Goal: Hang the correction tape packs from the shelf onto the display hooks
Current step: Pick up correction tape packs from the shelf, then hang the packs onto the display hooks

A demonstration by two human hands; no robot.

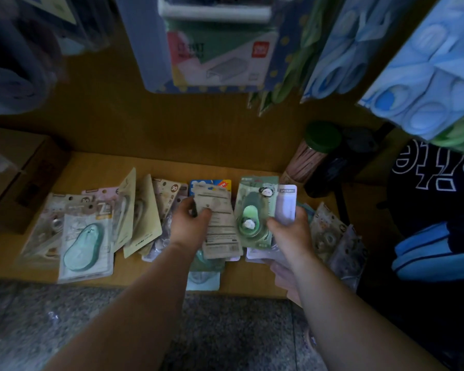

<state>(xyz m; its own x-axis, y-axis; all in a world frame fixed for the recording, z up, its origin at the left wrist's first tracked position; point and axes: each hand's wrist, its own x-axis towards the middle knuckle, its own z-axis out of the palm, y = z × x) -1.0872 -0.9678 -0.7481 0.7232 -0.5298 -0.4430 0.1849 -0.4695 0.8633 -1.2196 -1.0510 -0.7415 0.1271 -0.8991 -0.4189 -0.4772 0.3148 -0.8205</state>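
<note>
Dim light lies over a low wooden shelf in a shop corner, and a grey speckled floor runs in front of it. Many correction tape packs are spread on the shelf, some flat and some leaning on each other. Near the left end a pale green pack lies flat at the front edge.

The person reaches down with both bare arms. The left hand holds a beige pack with its printed back side turned up. Its grip is a pinch, the thumb on the printed side and the other fingers behind the card. This pack is over the middle of the pile; I cannot tell if it touches the packs below.

The right hand holds a green pack with a small panda figure, and a white pack sits just behind it in the same grip. The thumb lies on the front of the green pack and the fingers curl around the back. The beige pack and the green pack are just beside each other.

At the far left stands a brown cardboard box. At the back right stands a bottle with a green cap. Above the shelf hang a pack of staples and several blue packs. A dark cloth with white letters is at the right.
</note>
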